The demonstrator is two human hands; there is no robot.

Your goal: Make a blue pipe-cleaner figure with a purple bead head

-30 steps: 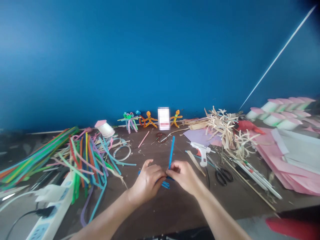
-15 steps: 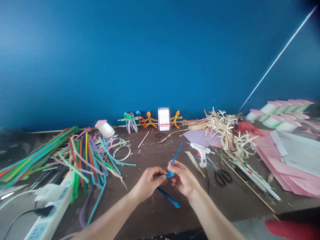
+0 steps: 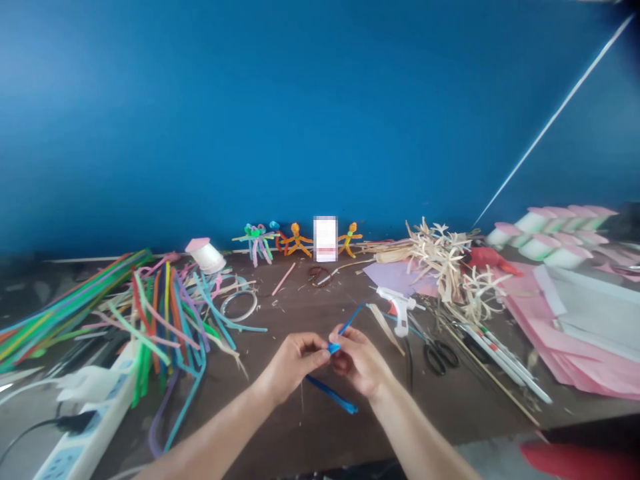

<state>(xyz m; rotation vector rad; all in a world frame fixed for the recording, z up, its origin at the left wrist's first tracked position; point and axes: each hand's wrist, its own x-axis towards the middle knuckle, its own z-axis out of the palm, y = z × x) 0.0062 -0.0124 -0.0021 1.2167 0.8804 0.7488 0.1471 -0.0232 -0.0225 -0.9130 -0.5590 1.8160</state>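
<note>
At the middle of the table, my left hand and my right hand meet over a blue pipe cleaner. One end of it sticks up from my right fingers, and its lower part forms a small coil or bend pinched between both hands. Fingers of both hands are closed on it; how the coil is wound is hidden by the fingertips. Under my hands lies a bundle of darker blue pipe cleaners, partly covered by my left hand.
Colourful pipe cleaners and a power strip lie left. To the right are a white glue gun, black-handled scissors and pink paper. Orange pipe-cleaner figures stand along the blue wall.
The upright end of the blue pipe cleaner leans further right and sits lower. The coil between my fingers looks smaller. The whole view has shifted slightly.
</note>
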